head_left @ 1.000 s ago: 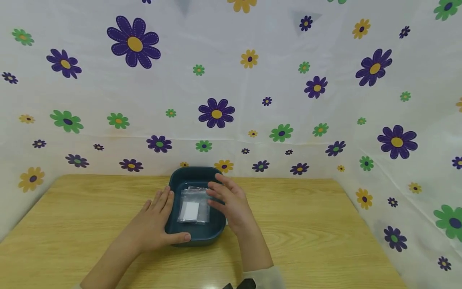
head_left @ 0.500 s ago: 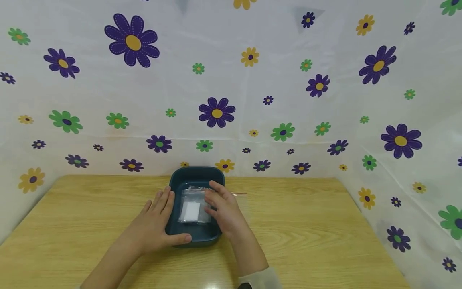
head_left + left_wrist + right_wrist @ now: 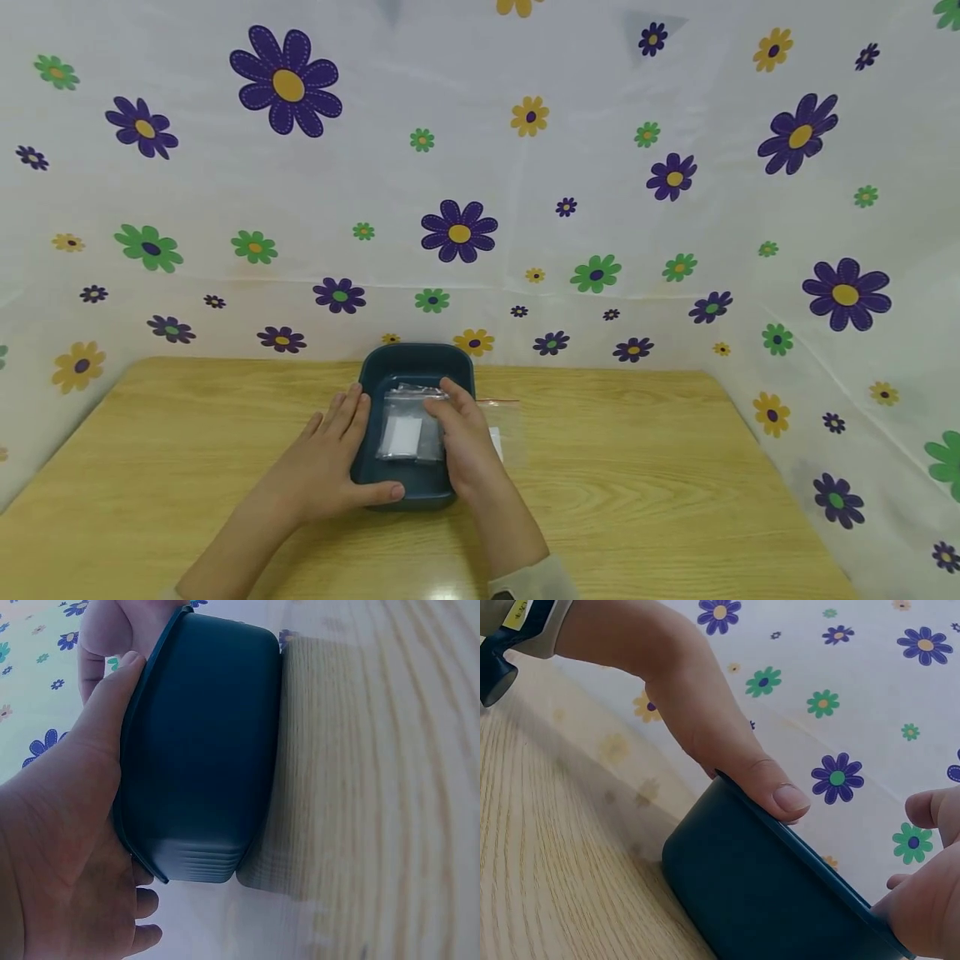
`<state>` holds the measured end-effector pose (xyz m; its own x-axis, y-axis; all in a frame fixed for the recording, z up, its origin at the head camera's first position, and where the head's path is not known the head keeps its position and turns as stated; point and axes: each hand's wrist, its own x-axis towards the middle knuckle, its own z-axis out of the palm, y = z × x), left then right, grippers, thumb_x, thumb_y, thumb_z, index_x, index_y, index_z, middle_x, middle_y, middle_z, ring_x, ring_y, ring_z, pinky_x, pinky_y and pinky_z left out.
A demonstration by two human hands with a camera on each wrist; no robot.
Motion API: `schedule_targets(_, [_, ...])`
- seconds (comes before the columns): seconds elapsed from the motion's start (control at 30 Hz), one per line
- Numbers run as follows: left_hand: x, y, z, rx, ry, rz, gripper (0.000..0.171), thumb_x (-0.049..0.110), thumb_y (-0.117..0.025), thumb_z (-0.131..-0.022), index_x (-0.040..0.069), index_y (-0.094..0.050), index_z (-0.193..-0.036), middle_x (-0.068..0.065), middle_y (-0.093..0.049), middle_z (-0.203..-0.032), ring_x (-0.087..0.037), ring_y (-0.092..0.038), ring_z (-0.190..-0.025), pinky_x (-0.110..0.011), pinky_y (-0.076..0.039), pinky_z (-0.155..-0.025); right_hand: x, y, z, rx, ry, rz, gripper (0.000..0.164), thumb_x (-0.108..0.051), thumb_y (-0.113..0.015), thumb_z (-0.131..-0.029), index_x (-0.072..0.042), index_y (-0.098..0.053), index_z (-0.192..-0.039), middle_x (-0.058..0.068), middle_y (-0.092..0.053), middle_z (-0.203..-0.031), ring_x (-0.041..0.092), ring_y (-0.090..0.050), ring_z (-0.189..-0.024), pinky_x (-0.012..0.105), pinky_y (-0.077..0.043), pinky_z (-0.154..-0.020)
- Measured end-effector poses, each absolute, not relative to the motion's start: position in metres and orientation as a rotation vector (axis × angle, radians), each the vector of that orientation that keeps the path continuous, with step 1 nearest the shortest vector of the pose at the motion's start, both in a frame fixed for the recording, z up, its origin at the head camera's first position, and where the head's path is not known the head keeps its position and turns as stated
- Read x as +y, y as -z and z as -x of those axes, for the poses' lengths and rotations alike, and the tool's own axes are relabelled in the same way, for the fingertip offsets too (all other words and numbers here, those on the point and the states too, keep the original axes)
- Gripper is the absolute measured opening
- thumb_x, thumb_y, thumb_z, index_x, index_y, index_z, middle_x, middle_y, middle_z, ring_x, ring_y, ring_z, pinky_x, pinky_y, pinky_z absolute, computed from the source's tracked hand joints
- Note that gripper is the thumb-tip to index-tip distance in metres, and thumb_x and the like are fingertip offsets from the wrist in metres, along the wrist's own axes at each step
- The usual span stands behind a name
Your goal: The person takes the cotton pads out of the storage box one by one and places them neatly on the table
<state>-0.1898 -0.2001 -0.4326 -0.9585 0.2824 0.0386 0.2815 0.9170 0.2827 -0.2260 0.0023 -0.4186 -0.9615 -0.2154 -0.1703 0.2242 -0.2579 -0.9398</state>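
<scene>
A dark teal plastic basin [image 3: 408, 492] sits on the table, with several clear zip bags [image 3: 431, 437] inside, the top one bearing a white card [image 3: 403, 436]. My left hand [image 3: 322, 467] rests on the basin's left rim with straight fingers, its thumb [image 3: 787, 799] lying on the near rim. My right hand [image 3: 468, 442] reaches over the right rim, fingertips at the bags' upper right edge; its thumb is hidden in the head view, and I cannot tell whether it pinches a bag. Another clear zip bag [image 3: 512, 433] with a red seal line lies right of the basin, partly behind the right wrist.
The basin stands at the back edge of a wooden table [image 3: 637, 467]. Behind and to the right hangs a white flower-print cloth [image 3: 495, 167]. A dark band [image 3: 525, 630] circles the left wrist.
My right hand has moved left and down into the basin, its fingers drawing closer together at the bags. The zip bag on the right has come into view. The left hand has stayed put.
</scene>
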Motion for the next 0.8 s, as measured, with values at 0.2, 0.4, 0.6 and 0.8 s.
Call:
schedule_targets(0.2, [-0.2002, 0.4312, 0.1902, 3.082, -0.434, -0.454, 0.132, 0.091, -0.052, -0.071, -0.005, -0.020, -0.156, -0.023, -0.009, -0.165, -0.045, -0.013, -0.151, -0.065, -0.018, -0.117, 0.0029, 0.4180, 0.2273, 1.696, 2.278, -0.006, 0.065, -0.027, -0.060, -0.098, -0.008, -0.033, -0.154, 0.016, -0.025, -0.162, 0.034, -0.021, -0.150, 0.058, -0.013, -0.122])
schedule_targets(0.4, [-0.1995, 0.4308, 0.1893, 3.085, -0.437, -0.471, 0.131, 0.090, -0.052, -0.072, -0.005, -0.021, -0.156, -0.024, -0.011, -0.165, -0.046, -0.013, -0.151, -0.066, -0.020, -0.116, 0.0056, 0.4174, 0.2286, 1.640, 2.273, 0.002, 0.069, -0.029, -0.059, -0.099, -0.007, -0.028, -0.156, 0.020, -0.020, -0.164, 0.044, -0.013, -0.151, 0.061, -0.013, -0.120])
schedule_targets(0.6, [-0.1997, 0.4335, 0.1883, 3.081, -0.434, -0.466, 0.130, 0.089, -0.054, -0.072, -0.006, -0.021, -0.156, -0.024, -0.010, -0.165, -0.046, -0.014, -0.150, -0.066, -0.020, -0.116, 0.0072, 0.4171, 0.2277, 1.579, 2.273, -0.003, 0.069, -0.029, -0.059, -0.099, -0.007, -0.028, -0.157, 0.021, -0.018, -0.164, 0.050, -0.013, -0.148, 0.065, -0.019, -0.117])
schedule_targets(0.8, [-0.1993, 0.4353, 0.1917, 3.076, -0.431, -0.459, 0.131, 0.090, -0.053, -0.071, -0.004, -0.020, -0.156, -0.022, -0.008, -0.166, -0.045, -0.012, -0.151, -0.066, -0.018, -0.117, 0.0088, 0.4169, 0.2304, 1.541, 2.280, 0.001, 0.068, -0.028, -0.061, -0.098, -0.009, -0.031, -0.156, 0.020, -0.026, -0.161, 0.047, -0.032, -0.143, 0.058, -0.040, -0.110])
